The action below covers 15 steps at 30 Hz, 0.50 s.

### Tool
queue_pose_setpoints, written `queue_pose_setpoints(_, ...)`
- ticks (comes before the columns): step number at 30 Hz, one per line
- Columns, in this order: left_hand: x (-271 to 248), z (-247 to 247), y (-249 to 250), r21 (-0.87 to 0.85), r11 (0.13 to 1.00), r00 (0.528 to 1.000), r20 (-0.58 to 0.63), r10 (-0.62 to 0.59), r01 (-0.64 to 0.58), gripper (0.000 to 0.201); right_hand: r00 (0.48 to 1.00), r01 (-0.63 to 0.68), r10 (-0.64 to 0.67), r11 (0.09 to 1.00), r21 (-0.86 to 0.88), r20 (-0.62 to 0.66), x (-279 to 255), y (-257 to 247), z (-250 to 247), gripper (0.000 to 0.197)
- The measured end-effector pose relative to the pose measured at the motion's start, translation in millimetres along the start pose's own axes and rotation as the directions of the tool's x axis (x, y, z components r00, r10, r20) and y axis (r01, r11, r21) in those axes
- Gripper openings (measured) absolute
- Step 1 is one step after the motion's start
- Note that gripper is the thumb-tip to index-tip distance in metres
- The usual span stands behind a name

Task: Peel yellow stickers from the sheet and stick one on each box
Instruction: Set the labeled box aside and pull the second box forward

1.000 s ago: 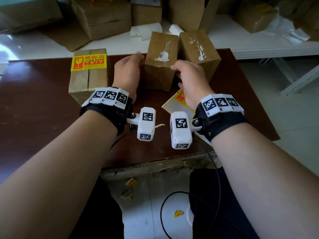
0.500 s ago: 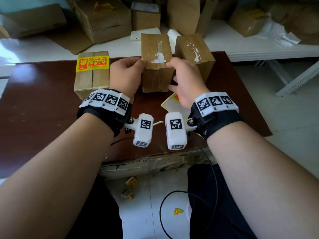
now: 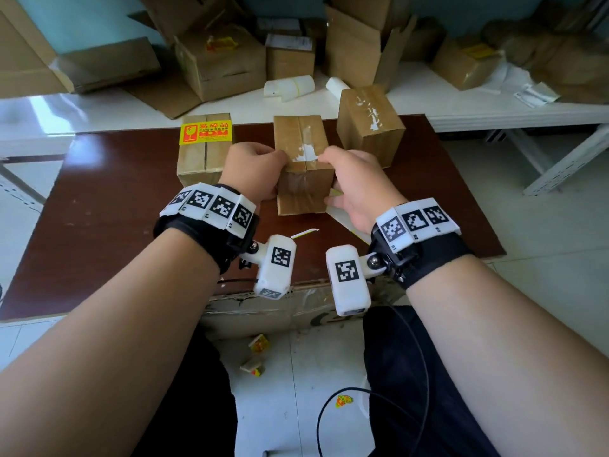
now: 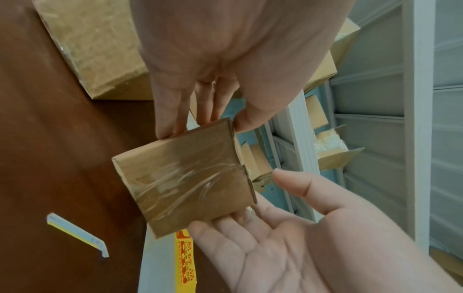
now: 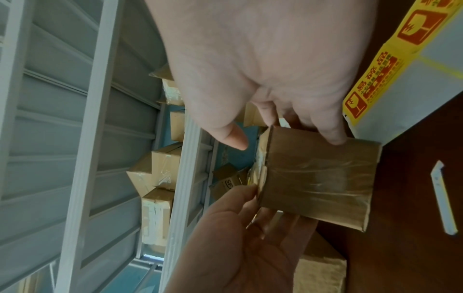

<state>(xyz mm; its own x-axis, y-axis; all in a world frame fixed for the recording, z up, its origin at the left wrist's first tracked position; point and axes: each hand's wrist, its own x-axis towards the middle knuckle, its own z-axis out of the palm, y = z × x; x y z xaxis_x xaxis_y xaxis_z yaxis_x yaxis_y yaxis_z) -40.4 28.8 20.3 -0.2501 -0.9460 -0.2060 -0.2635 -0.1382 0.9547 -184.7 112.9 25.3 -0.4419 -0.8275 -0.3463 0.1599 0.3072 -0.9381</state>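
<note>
Three taped cardboard boxes stand on the brown table (image 3: 108,206). The left box (image 3: 202,159) carries a yellow sticker (image 3: 205,133). The right box (image 3: 369,123) has none. My left hand (image 3: 260,169) grips the middle box (image 3: 303,179), with the thumb on its top edge and the fingers on its left side. My right hand (image 3: 346,179) lays straight fingers (image 5: 333,134) against the box's right side, its thumb just off the top. The middle box's top shows tape and a white scrap. The sticker sheet (image 5: 391,69) lies under my right hand.
A white backing strip (image 3: 304,233) lies on the table in front of the middle box. Behind the table, a white surface holds several more cardboard boxes (image 3: 220,61) and paper rolls (image 3: 290,87). Crumpled stickers (image 3: 258,343) lie on the floor.
Both hands have brought the middle box from the back, beside the right box, towards me. It now stands nearer the front of the table, beside the sticker sheet.
</note>
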Motion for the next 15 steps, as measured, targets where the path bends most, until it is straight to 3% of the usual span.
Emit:
queue_pose_setpoints(4,2.7,-7.6,0.5,0.089,0.993,0.997,0.015,-0.077,0.075,0.022,0.999,-0.026,0.028,0.999,-0.039,0.046,-3.4,3.9,1.4,0.015)
queue_pose_setpoints(8,7.3,-10.6,-1.0,0.227,0.967,0.992,0.003,-0.124,0.12,0.017,0.997,-0.044,0.05,0.991,-0.127,0.05,-4.7,8.8,9.3,0.047)
queue_pose_setpoints(9,6.9,-9.2,-1.1,0.272,0.954,0.992,-0.007,-0.126,0.124,0.016,0.997,-0.049,0.058,0.987,-0.153,0.058,-6.3,8.9,11.2,0.046)
queue_pose_setpoints(12,6.9,-2.4,0.5,0.393,0.917,0.998,-0.028,-0.061,0.068,0.019,0.995,-0.058,0.072,0.979,-0.195,0.069,-5.3,9.8,11.3,0.029)
queue_pose_setpoints(15,3.0,7.5,6.7,0.361,0.932,0.998,-0.029,0.055,-0.041,0.032,0.995,-0.072,0.085,0.974,-0.216,0.051,0.4,10.3,2.2,0.034)
